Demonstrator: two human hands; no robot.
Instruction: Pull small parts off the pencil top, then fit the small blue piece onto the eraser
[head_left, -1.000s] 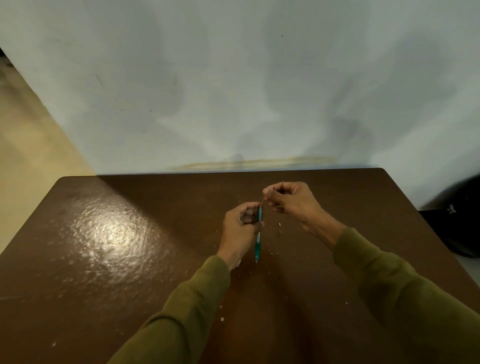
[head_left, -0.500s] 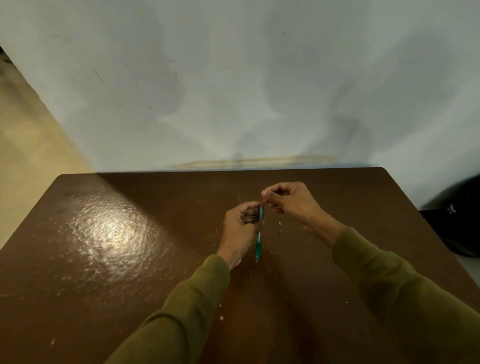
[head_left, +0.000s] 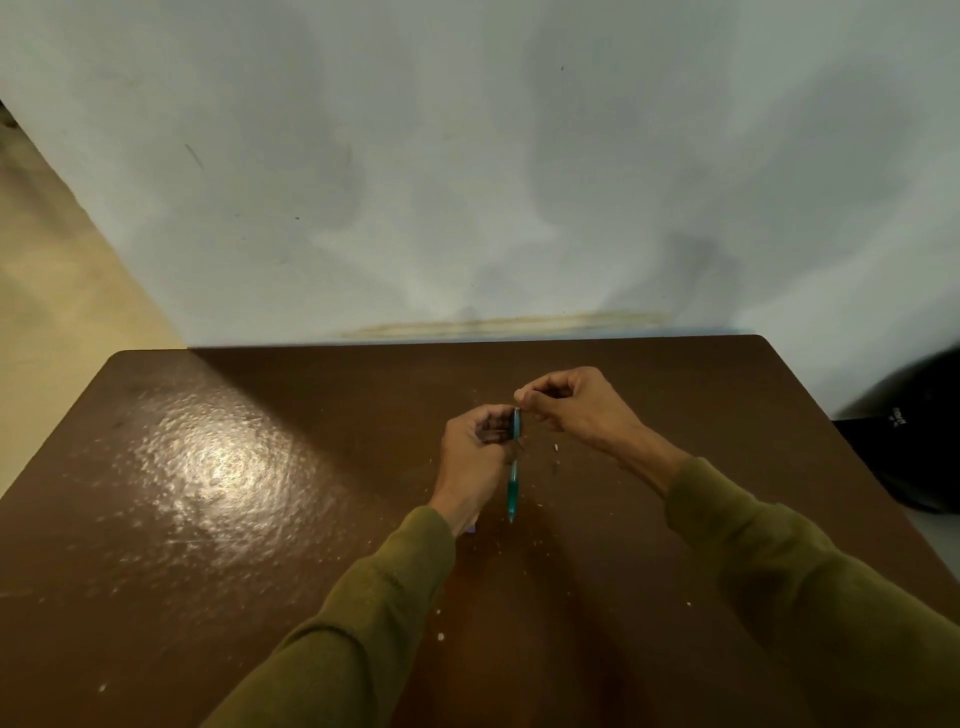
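Nearest the camera, two olive sleeves (head_left: 363, 613) run up from the lower edge onto a dark brown table (head_left: 218, 519) scattered with pale specks.

Just beyond, at the centre of the view, the left hand (head_left: 470, 462) grips a teal pen (head_left: 513, 486) with its fingers curled round the upper part of the barrel. The pen hangs nearly upright above the tabletop, its grip end pointing toward six o'clock and its top toward twelve, clear of the surface as far as can be told.

At about one o'clock from the left hand, the right hand (head_left: 569, 402) is clenched, its thumb and forefinger pinched together right at the pen's top end. Whatever they pinch is too small to make out; a thin refill or tip part is possible, but that cannot be told. A small pale fragment (head_left: 556, 447) lies on the table just below the right hand.

Judging from this, the work on the pen's top end is in mid-course: both hands are engaged, the pen is not laid down, and nothing shows it finished.

Farther off, at three o'clock, a dark rounded object (head_left: 919, 431) sits past the table edge. At twelve o'clock stands a pale, stained wall (head_left: 467, 156).
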